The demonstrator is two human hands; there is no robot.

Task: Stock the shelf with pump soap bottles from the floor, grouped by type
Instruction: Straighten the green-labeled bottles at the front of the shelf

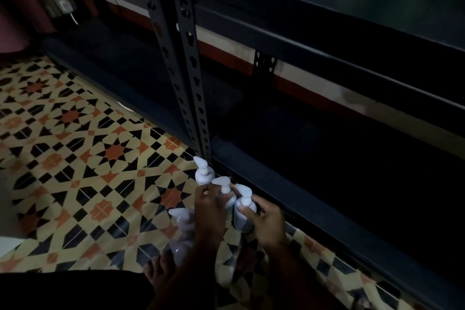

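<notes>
Dim light; detail is limited. Four white pump bottles stand clustered on the patterned floor [75, 158] in the lower centre of the frame, just beside the foot of the black shelf post [186, 70].

The left hand [208, 214] has its fingers curled about the neck of the middle bottle [225, 190]. The right hand [266, 221] has its fingers wrapped round the body of the right bottle [245, 205]. Both hands are therefore grasping bottles. The far bottle [204, 171] stands free against the post; the near bottle [182, 221] stands at the left forearm, and contact there cannot be determined.

Judged step: lifting two bottles for transfer to the shelf [327, 171], whose bottom tier lies dark at centre right.

Recommendations:
- Hold each bottle by the body or collar, not the pump head, which may depress or pull.
- Lift straight up before moving right, so the near bottle and far bottle are not toppled.
- Clear the shelf's front lip before setting down.
- Confirm type before placing; all four look alike here, though labels are not legible.
- Seat them upright, touching, nozzles aligned, towards the rear.

A bare foot [158, 269] shows at the lower edge, close to the near bottle.
</notes>
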